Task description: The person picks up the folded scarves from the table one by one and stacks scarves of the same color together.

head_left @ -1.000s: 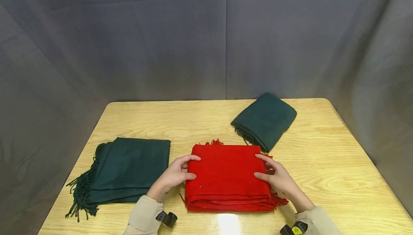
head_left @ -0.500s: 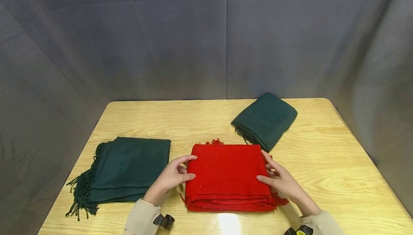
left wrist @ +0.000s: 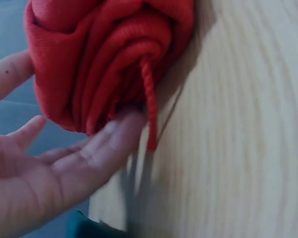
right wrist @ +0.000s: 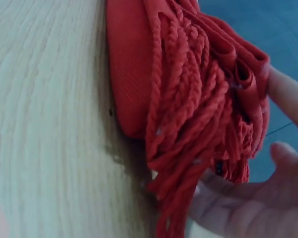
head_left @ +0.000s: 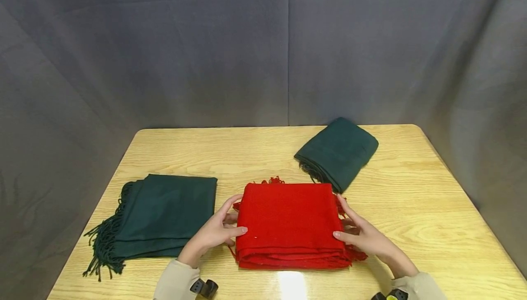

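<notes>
The left hand (head_left: 215, 231) and right hand (head_left: 365, 236) flank the red cloth (head_left: 290, 222), fingers spread apart. Opposed placement likely steadies its folds.

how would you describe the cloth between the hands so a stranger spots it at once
On the table, look toward the near middle. Between the left hand and right hand lies a folded cloth, fringe poking out. It alone is red; the left cloth and far cloth are both dark green.
</notes>
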`<action>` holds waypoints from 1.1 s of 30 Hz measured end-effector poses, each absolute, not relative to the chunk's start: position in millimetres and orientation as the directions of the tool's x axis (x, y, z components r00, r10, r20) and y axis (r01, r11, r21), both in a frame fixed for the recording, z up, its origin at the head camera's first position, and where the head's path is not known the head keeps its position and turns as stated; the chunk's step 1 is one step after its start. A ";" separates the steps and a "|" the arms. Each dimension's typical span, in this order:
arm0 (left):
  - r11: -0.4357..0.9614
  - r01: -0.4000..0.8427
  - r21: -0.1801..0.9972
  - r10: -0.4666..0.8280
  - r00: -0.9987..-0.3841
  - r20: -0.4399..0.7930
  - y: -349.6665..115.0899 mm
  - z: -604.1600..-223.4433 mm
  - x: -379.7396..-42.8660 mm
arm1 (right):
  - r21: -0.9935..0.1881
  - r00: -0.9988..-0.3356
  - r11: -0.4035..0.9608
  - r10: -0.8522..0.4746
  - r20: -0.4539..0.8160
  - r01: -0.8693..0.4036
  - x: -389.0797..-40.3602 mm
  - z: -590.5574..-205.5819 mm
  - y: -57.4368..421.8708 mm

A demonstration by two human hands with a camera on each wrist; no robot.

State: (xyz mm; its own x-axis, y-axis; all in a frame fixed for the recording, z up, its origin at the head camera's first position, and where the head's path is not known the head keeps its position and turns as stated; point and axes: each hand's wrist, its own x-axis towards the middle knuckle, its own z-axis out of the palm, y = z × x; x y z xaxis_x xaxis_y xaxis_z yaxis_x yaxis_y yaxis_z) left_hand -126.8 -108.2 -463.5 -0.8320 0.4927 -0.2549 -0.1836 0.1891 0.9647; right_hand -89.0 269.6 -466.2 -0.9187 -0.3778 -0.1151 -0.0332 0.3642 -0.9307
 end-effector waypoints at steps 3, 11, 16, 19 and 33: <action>0.138 -0.215 0.967 0.515 -0.819 -0.255 -110.1 -466.7 -128.6 | -0.943 -0.907 0.327 -0.414 -0.081 -0.065 -90.2 -469.5 271.5; 0.113 -0.168 0.979 0.588 -0.783 -0.202 -111.0 -471.0 -134.1 | -0.973 -0.847 0.232 -0.519 -0.114 -0.011 -97.7 -469.7 272.2; 0.107 -0.115 0.988 0.586 -0.795 -0.156 -107.9 -474.2 -136.5 | -0.982 -0.826 0.145 -0.533 -0.183 0.124 -105.3 -466.6 274.3; 0.064 -0.159 0.985 0.597 -0.785 -0.166 -105.7 -475.9 -137.3 | -0.976 -0.824 0.094 -0.523 -0.216 0.196 -109.2 -465.8 275.2; 0.019 -0.231 0.973 0.597 -0.778 -0.197 -92.7 -480.0 -138.7 | -0.956 -0.850 0.159 -0.438 -0.292 0.247 -114.7 -467.0 267.4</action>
State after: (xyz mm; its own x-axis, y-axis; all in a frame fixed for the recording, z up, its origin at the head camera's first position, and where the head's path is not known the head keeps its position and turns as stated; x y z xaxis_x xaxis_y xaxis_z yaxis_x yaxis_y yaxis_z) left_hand -138.7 -92.7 -480.0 -0.7775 0.5973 -0.1968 -0.2314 0.0192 0.9727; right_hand -114.7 267.4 -467.0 -0.8500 -0.4384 -0.2921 0.2466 0.1588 -0.9560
